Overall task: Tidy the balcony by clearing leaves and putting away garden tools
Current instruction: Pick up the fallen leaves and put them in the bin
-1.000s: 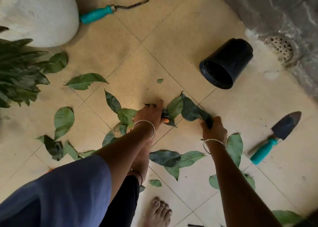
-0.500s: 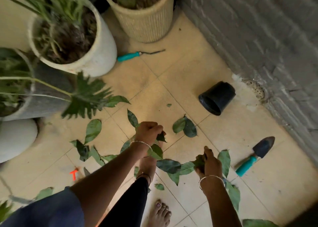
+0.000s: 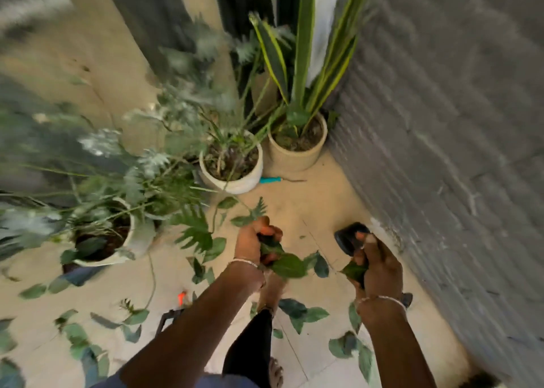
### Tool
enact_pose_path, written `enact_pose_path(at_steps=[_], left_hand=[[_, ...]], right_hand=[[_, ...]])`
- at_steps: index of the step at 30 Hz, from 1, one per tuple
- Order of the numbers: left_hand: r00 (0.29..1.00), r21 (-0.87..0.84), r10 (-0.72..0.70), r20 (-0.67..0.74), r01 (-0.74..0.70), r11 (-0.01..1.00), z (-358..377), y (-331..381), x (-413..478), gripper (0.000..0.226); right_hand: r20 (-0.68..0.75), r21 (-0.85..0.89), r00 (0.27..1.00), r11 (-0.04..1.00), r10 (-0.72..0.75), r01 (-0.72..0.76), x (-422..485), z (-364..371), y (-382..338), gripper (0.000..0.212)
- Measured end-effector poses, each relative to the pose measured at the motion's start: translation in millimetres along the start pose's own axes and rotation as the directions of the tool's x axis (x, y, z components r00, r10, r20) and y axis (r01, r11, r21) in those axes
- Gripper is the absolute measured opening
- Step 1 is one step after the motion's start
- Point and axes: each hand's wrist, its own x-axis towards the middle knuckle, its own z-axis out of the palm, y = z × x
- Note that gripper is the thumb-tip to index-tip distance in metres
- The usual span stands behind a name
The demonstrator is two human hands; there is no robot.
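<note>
- Beige tiled floor of a balcony corner, with a grey brick wall along its right side; much of the view is smeared by motion.
- Left hand has its fingers curled tight round a bunch of green leaves, which stick out below the palm toward the middle.
- Right hand is closed on a leaf, pinched between thumb and fingers. The two hands are near each other but apart, and each wrist wears a thin bangle.
- Black pot lies on its side at the foot of the wall, partly behind the right fingers; I cannot tell whether they touch it.
- Loose leaves lie scattered on the floor round a bare foot and out to the left.
- Fork with a teal handle lies on the floor at the far end, just beside a white pot and a beige pot.
- Beige pot holds tall striped blades in the corner; the white pot holds thin stems.
- Third pot, further left, sits under ferny fronds.
- Something orange lies left of the left forearm, too blurred to name.
</note>
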Motion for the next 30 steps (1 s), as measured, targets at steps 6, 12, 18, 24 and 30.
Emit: enact_pose_path(at_steps=[6,12,18,24,30], left_hand=[[0.955,-0.303,0.246,0.166,-0.188,0.934,-25,68,-159,0.011],[0.923,-0.587,0.381,0.051,-0.281,0.759,-83,106,-293,0.027],[0.83,-0.669,0.54,-0.141,-0.482,0.566,-172,169,-397,0.025],[0.712,-0.706,0.577,-0.4,-0.641,0.301,-279,188,-487,0.025],[0.624,-0.675,0.556,-0.549,-0.723,0.144,-379,170,-552,0.038]], right_hand=[[0.118,0.041,0.966,0.973,-0.232,0.228,-143,7,-100,0.034],[0.245,-0.035,0.917,0.942,-0.316,0.334,-265,37,-134,0.035],[0.452,-0.104,0.789,0.854,-0.415,0.509,-346,101,-161,0.036],[0.661,-0.033,0.64,0.837,-0.392,0.546,-414,157,-146,0.035],[0.825,-0.082,0.534,0.895,-0.186,0.439,-488,209,-74,0.033]])
